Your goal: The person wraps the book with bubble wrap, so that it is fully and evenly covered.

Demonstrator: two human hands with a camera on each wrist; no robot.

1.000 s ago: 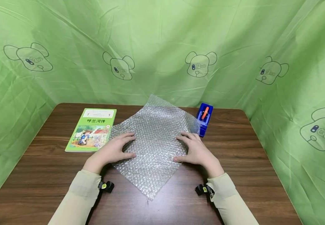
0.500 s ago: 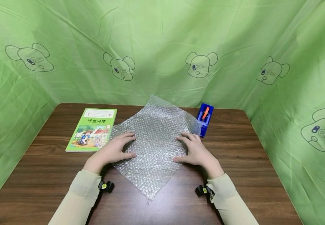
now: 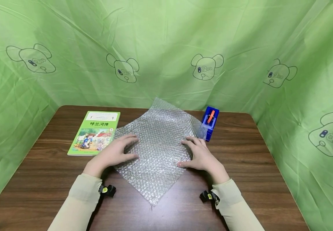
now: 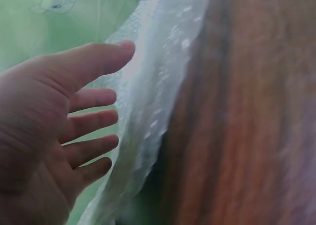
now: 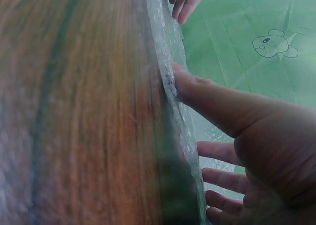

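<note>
A sheet of clear bubble wrap [image 3: 157,150] lies cornerwise in the middle of the brown table, one corner pointing toward me. My left hand [image 3: 114,150] is over its left side with thumb and fingers spread. In the left wrist view, the left hand [image 4: 64,116] has fairly straight fingers with nothing between them; whether the tips touch the sheet is hard to tell. On the right side of the sheet, my right hand [image 3: 199,154] rests with fingers extended. The right wrist view has this hand's thumb [image 5: 217,99] against the bubble wrap [image 5: 173,81].
A green book [image 3: 94,133] with a picture cover lies left of the sheet, partly under its left corner. At the back right is a blue item with an orange part [image 3: 211,117], partly covered by the right corner. A green curtain [image 3: 160,41] surrounds the table [image 3: 241,192].
My left hand has shifted slightly left and up from the sheet. The right hand and the bubble wrap stay almost where they were.
</note>
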